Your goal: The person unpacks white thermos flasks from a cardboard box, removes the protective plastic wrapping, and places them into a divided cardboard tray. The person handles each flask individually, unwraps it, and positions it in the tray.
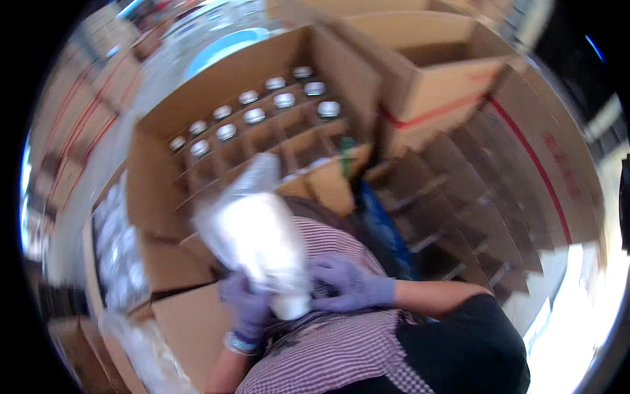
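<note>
A white bottle [259, 236] in a loose clear plastic bag [252, 180] is held tilted in front of my body. Its narrow white end [291, 306] points down toward me, and the bag's loose end sticks up past the wide end. My left hand [248, 305], in a lilac glove, is closed on the bottle's left side near the narrow end. On the other side, my gloved right hand [351, 282] has its fingers bent against the bottle's neck. Motion blurs the bottle and bag, and some fingertips are hidden.
Ahead stands an open carton [154, 164] with cardboard dividers and several silver-capped bottles [254, 116]. Another open carton [446, 85] stands beyond it at right. Stacked divider sheets [453, 197] lie at right. A box of clear-wrapped items [121, 243] is at left; a blue basin [226, 47] sits farther back.
</note>
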Available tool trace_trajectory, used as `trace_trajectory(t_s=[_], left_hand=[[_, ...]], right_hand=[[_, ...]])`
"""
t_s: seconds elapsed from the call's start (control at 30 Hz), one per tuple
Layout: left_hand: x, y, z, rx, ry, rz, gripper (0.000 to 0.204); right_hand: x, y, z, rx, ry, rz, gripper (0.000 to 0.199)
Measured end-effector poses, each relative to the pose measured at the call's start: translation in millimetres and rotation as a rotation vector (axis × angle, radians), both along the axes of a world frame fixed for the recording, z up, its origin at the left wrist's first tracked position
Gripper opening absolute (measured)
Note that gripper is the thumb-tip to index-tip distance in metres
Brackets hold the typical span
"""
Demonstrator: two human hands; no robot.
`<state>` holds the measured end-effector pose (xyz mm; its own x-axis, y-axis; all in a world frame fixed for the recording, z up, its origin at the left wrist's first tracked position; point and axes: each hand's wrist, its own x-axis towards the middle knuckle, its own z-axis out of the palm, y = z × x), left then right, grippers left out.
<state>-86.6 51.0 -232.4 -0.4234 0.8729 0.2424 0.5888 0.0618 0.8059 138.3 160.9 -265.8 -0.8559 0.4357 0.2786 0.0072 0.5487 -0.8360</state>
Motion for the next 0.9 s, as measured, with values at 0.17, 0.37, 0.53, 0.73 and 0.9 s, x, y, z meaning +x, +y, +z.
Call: trace_trajectory(t_s=[0.17,0.37,0.53,0.73,0.9], left_hand=[[-13,49,18,0.172,-0.662,-0.101,0.032],[149,68,67,0.311,0.570,-0.764,0.029],[205,84,76,0.194,0.415,-1.392,0.034],[61,96,17,-0.064,0.336,-0.723,0.031],[-35,102,29,-0.252,0.191,-0.377,0.028]], right_hand=[[-3,-17,8,0.209,0.282,-0.375,0.108],[83,25,21,0.127,0.597,-0.871,0.089],[232,-5,57,0.120,0.546,-1.333,0.093],[449,-25,64,0.515,0.252,-1.898,0.076],[546,34,23,0.527,0.097,-1.934,0.068]])
